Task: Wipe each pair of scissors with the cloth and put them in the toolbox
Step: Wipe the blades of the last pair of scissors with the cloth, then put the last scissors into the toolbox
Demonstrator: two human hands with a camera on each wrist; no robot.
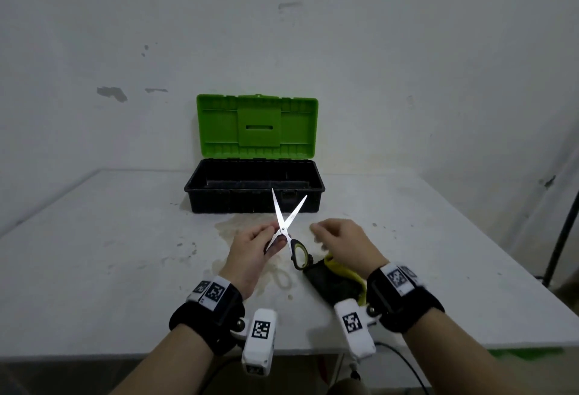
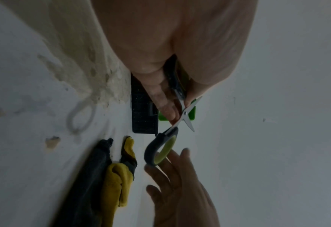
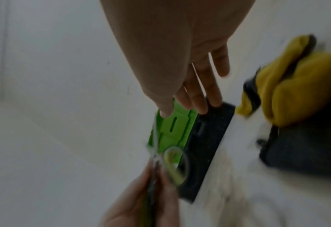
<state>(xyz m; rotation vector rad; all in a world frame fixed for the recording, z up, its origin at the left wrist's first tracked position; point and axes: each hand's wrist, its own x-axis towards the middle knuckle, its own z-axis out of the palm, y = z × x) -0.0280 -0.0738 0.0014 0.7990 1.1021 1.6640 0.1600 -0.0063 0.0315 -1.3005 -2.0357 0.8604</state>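
Observation:
One pair of scissors (image 1: 283, 229) with grey and green handles is held above the table, its blades spread and pointing toward the toolbox. My left hand (image 1: 275, 235) grips one handle (image 2: 175, 81) in its curled fingers; the other handle loop (image 2: 160, 150) hangs free. My right hand (image 1: 322, 238) hovers just right of the scissors with relaxed fingers (image 3: 199, 92), holding nothing. The grey and yellow cloth (image 1: 332, 282) lies crumpled on the table under my right wrist. The black toolbox (image 1: 219, 197) stands behind with its green lid (image 1: 257, 125) raised.
The white table (image 1: 125, 238) has yellowish stains (image 1: 228, 228) and a faint ring mark (image 1: 282, 278) near my hands. A dark stand pole (image 1: 560, 238) rises off the table's right side. A wall stands close behind the toolbox.

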